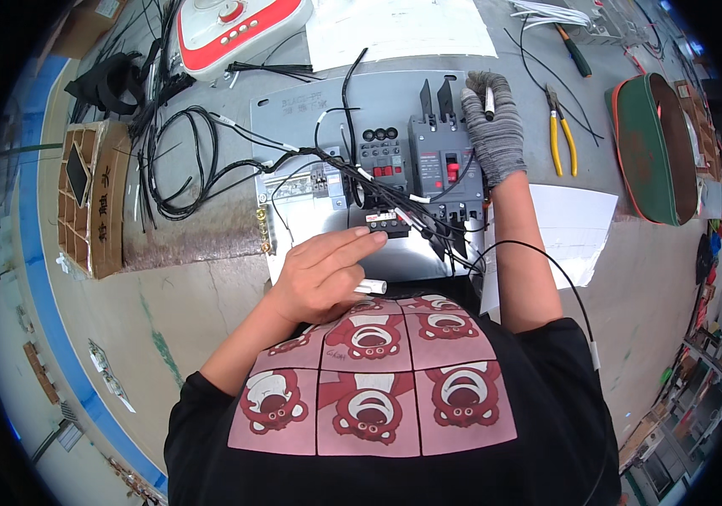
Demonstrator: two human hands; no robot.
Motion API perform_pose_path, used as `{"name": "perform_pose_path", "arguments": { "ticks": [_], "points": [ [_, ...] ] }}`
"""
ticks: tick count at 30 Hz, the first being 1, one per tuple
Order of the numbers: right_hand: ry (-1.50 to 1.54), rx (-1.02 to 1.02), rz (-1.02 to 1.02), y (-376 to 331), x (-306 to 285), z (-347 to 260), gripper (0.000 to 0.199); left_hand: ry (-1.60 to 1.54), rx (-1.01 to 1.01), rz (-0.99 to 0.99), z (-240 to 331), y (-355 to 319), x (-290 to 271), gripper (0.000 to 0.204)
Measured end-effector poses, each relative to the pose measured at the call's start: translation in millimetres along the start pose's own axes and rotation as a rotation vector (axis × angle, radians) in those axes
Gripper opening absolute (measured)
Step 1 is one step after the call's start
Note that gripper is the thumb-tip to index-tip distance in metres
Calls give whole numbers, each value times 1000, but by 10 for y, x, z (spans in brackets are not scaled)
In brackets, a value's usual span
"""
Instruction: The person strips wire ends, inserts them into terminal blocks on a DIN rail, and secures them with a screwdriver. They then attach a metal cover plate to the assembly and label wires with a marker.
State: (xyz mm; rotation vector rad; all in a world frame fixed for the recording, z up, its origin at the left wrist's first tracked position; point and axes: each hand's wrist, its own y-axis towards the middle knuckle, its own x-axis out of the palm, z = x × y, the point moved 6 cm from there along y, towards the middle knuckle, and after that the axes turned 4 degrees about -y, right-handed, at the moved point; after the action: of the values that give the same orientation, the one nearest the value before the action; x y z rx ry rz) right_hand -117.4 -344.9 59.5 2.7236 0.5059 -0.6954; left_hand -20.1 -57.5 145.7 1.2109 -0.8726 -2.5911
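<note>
My right hand (496, 131), in a grey knit glove, lies along the right side of the moulded-case circuit breaker (447, 169). A white marker pen (489, 104) with a dark end sticks up between its curled fingers. My bare left hand (324, 271) is at the panel's front edge, index and middle fingers reaching to a small black terminal block (389, 224). A short white tube-shaped piece (370, 287) pokes out from under its bent fingers. Black wires with white sleeves (361, 173) run across a contactor (380, 164) on the grey metal mounting plate (293, 110).
Yellow-handled pliers (563, 143), a screwdriver (574, 52) and a green pouch (649, 148) lie on the right. Paper sheets (559, 228) stick out beside the plate. A divided cardboard box (95, 198) and coiled black wires (177, 169) are left; a red-white machine (239, 34) stands behind.
</note>
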Motion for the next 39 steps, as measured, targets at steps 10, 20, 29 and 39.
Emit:
{"name": "perform_pose_path", "arguments": {
  "ticks": [10,20,29,39],
  "points": [
    [24,-15,11,-4,-13,-11,28,167,-11,-109,65,43,56,25],
    [20,-22,7,7,-1,17,29,201,-43,-128,115,78,69,25],
    [8,-46,-4,11,-6,11,30,251,-62,-149,131,56,86,19],
    [-22,-64,-38,54,11,69,32,180,-120,-143,128,15,56,15]
  ]
}}
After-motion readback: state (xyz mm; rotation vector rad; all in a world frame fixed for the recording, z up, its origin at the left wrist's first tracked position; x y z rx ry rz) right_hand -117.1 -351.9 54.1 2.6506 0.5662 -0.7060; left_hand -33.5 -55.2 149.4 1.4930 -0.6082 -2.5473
